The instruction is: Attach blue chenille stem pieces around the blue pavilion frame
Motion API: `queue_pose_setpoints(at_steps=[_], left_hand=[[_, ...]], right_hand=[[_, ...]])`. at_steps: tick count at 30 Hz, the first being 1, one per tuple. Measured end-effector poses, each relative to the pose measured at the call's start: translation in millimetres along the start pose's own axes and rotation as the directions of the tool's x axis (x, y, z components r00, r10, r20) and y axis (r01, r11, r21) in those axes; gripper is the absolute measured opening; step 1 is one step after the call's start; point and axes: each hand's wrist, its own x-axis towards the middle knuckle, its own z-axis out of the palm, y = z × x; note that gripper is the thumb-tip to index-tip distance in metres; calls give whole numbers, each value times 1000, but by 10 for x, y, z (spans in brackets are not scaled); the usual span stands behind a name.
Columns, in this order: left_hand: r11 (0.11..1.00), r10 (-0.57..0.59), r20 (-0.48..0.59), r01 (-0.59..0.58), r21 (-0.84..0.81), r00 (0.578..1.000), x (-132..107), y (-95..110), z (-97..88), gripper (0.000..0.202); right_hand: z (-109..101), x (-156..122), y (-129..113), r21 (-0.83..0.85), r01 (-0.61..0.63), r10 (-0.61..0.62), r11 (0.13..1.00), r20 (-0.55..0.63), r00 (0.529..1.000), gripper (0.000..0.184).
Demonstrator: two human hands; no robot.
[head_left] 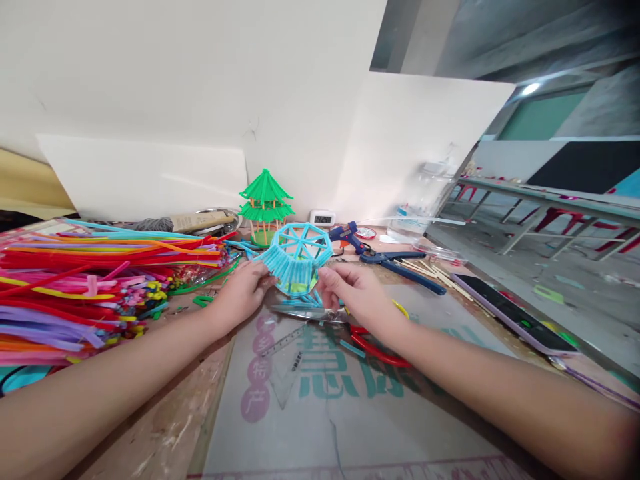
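Sitting btwn hands (245, 291) (353, 291): blue frame (299, 259)

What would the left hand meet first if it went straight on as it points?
The blue straw frame, which the left hand grips; beyond it, probably the green pagoda model, though depth is unclear.

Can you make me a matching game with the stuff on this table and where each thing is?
Things:
1. light-blue pipe-cleaner wheel frame
2. green pipe-cleaner pagoda model
3. purple-cased flat phone

Places:
a. lying far to the right
b. standing at the back
c. held between the left hand and the right hand

Pairs: 1-c, 2-b, 3-a
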Motion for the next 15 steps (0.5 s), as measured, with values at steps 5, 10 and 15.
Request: queue_pose_setpoints(at_steps=[5, 10, 15], left_hand=[[1000, 10, -8, -10, 6, 1000, 3, -22, 18, 17], [999, 28, 15, -28, 36, 1000, 6, 12, -2, 17], [998, 24, 26, -25, 66, 999, 5, 43, -11, 18]], right_hand=[[-213, 40, -95, -622, 512, -597, 593, 87, 798, 47], [-176, 26, -84, -729, 567, -665, 384, 208, 718, 50], [-151, 43, -13, -742, 541, -654, 396, 186, 733, 46]])
